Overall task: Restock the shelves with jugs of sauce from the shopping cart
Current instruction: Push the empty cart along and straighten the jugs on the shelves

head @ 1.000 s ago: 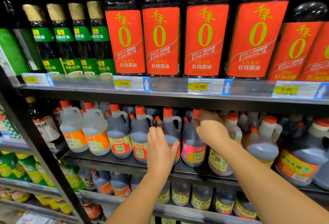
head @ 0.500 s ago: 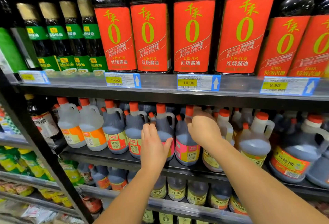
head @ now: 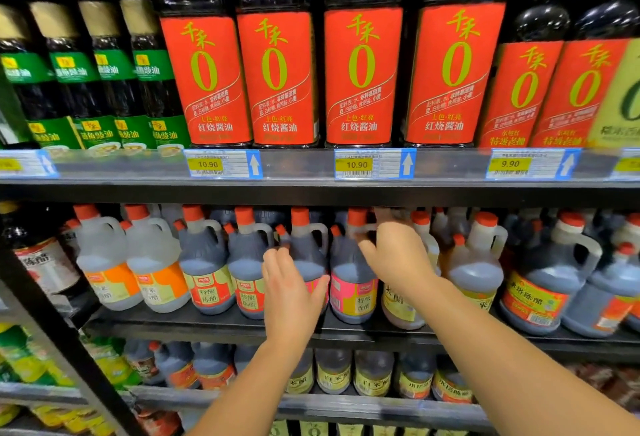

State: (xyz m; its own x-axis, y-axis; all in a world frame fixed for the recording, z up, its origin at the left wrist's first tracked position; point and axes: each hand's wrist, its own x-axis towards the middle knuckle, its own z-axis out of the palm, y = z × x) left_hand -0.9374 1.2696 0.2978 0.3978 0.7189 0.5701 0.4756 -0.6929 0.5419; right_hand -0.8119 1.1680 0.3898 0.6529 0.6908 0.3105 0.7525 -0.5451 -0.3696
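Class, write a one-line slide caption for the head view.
Left hand flat against a sauce jug; right hand at its pink-labelled neighbour.

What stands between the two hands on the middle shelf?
A dark pink-labelled jug stands between the left hand and the right hand; the head view shows it.

Left hand (head: 291, 292) on jug (head: 306, 259), right hand (head: 394, 259) — curled — on pink-label jug (head: 351, 293)

Four tall dark bottles (head: 204, 75) on the upper shelf carry red labels reading 千禾, a large 0 and 红烧酱油. On the shelf-edge strip (head: 301, 167) below them, the left price tag (head: 207, 164) and middle price tag (head: 356, 164) read 10.90 and the right price tag (head: 510, 163) reads 9.90, each beside a white up-arrow. On the shelf beneath, the pink-labelled jug (head: 351, 297) reads 特酿香醋, and the red-and-yellow-labelled jug (head: 207, 293) reads 特酿陈醋.
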